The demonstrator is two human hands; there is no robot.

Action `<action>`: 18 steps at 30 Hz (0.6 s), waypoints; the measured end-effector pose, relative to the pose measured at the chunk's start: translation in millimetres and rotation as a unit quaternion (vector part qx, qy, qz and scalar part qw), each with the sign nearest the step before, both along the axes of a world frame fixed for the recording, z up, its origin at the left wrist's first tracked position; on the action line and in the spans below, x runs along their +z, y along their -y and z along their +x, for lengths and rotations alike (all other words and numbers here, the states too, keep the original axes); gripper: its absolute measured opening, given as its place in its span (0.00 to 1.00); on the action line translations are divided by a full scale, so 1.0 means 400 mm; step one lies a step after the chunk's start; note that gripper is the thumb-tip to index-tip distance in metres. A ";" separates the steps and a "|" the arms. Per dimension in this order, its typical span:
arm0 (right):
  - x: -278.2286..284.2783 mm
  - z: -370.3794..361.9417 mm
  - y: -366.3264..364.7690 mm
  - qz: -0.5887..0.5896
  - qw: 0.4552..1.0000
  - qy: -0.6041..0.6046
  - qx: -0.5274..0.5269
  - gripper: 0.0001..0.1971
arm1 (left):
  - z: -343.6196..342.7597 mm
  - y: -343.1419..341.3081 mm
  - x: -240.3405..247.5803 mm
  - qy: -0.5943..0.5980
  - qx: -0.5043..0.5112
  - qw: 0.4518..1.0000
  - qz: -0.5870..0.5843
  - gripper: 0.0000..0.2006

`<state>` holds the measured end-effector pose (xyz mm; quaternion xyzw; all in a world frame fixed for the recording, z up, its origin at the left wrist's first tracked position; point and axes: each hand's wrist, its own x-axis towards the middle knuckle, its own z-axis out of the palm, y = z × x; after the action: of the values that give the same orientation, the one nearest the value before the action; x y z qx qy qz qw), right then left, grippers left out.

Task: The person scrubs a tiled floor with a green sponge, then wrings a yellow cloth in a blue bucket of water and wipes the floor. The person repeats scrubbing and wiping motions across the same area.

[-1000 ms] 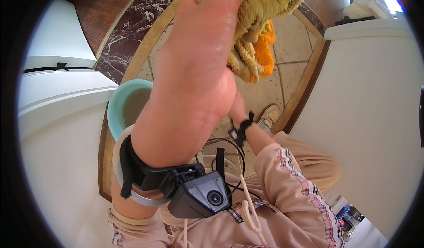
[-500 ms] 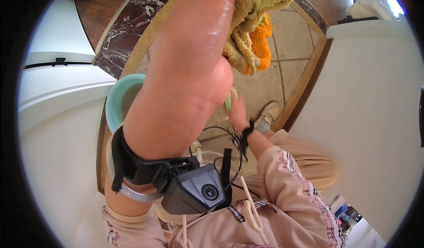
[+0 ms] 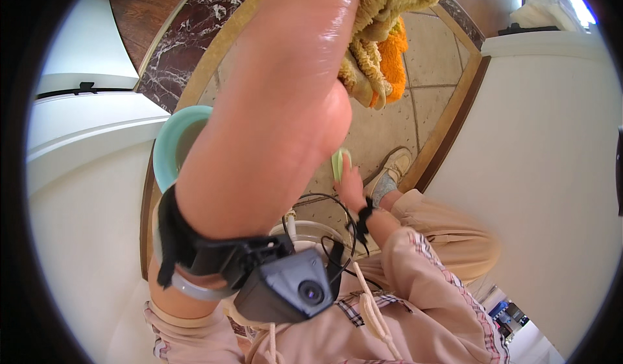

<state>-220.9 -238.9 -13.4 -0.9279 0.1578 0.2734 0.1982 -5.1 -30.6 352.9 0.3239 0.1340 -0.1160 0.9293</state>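
My left hand (image 3: 285, 98) is raised close to the camera, its skin wet and shiny. It is closed on a fuzzy olive-yellow cloth (image 3: 405, 4), though the fingers run past the top edge. Beside this cloth's lower folds hangs a fuzzy orange cloth (image 3: 392, 65). Farther below, my right hand (image 3: 352, 189) grips a slim pale green thing (image 3: 337, 164) whose kind I cannot make out. A clear bucket-like container (image 3: 305, 233) stands just left of my right wrist, partly hidden.
A turquoise basin (image 3: 167, 146) with murky liquid is at the left, partly behind my arm. White panels (image 3: 545, 124) rise on both sides. My shoe (image 3: 392, 166) rests on the tiled floor (image 3: 431, 59). A black camera (image 3: 285, 286) with a cable is strapped to my left forearm.
My left hand and the cloths have shifted slightly right. My right hand has drawn back toward me with the pale green thing, which now shows more clearly.
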 end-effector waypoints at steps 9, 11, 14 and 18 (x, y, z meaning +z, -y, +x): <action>-0.091 0.226 -0.106 0.035 0.986 0.105 0.128 0.46 | -0.053 -0.056 0.063 0.012 0.039 0.999 0.034 0.21; -0.097 0.238 -0.027 0.027 0.990 0.100 0.097 0.46 | -0.023 -0.025 0.028 0.011 0.009 1.000 0.008 0.21; 0.001 0.087 -0.120 0.065 0.995 0.032 0.072 0.49 | -0.055 -0.084 0.062 0.002 0.060 0.997 0.046 0.21; 0.027 -0.034 -0.093 0.016 0.992 -0.077 0.100 0.52 | -0.052 -0.102 0.056 -0.006 0.069 0.997 0.034 0.20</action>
<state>-234.3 -201.6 -2.7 -0.9118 0.0747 0.3654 0.1721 -25.9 10.2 375.4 0.3448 0.1657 -0.0485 0.9227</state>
